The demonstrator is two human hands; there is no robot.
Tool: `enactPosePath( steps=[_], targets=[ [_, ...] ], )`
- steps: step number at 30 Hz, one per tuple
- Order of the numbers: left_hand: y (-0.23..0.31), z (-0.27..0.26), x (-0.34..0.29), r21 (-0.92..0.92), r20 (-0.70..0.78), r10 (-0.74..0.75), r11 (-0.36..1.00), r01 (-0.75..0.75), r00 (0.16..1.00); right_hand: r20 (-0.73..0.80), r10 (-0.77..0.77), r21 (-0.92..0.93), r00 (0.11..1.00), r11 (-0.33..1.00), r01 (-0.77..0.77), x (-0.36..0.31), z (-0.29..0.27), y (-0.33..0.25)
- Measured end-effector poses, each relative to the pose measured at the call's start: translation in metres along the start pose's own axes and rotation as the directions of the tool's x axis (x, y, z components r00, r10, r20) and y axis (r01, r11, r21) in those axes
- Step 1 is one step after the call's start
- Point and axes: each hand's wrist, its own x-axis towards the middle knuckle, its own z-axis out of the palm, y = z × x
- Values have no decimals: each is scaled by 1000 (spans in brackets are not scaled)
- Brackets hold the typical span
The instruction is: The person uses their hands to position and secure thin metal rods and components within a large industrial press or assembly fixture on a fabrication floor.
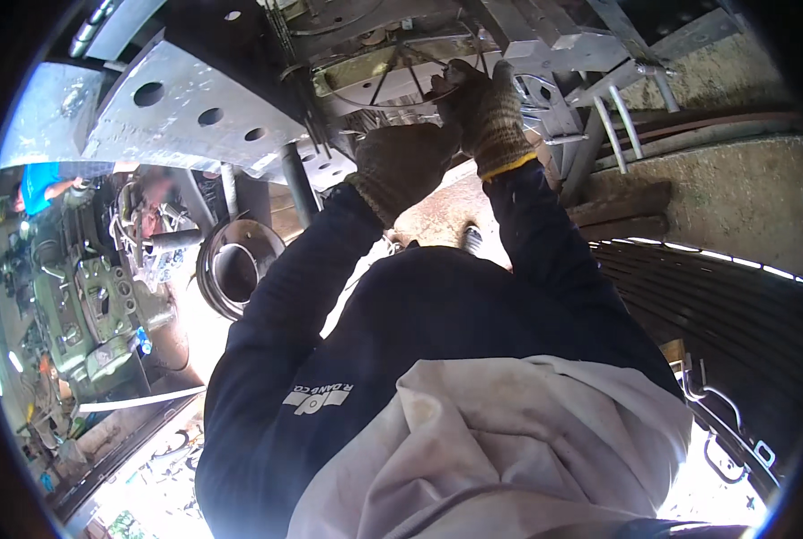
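Both my hands wear knitted work gloves and are close together at the far middle, over a steel workbench. My right hand (496, 112) is closed at the right rim of a thin spoked metal ring (399, 74), with its dark-stained fingers curled by the rim. Just nearer and to the left, my left hand (403, 163) is closed below the ring's near edge. The back of its glove hides the fingertips and whatever they hold. Flat bars and metal pieces lie around and under the ring.
A large steel plate with round holes (181, 106) juts out on the left. Thin rods (291, 76) stand beside the ring. Below the plate are a round metal drum (236, 269) and a green machine (92, 310). A person in blue (40, 187) is at the far left. Steel sections (590, 49) lie at right.
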Motion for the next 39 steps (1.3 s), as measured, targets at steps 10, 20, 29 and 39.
enactPosePath(
  steps=[10,20,29,39],
  targets=[
    [-6,-26,21,302,-4,-12,953,12,1000,-161,-177,-94,971,982,163,47,-10,18],
    [3,1,49,220,-42,-9,975,18,999,216,-104,-200,971,968,148,23,-33,-5],
    [14,11,45,144,7,-102,985,100,995,432,67,63,899,993,-105,6,-56,-9],
    [-39,-2,46,184,47,172,967,-178,984,341,-116,15,933,993,118,24,-58,15]
  ],
)
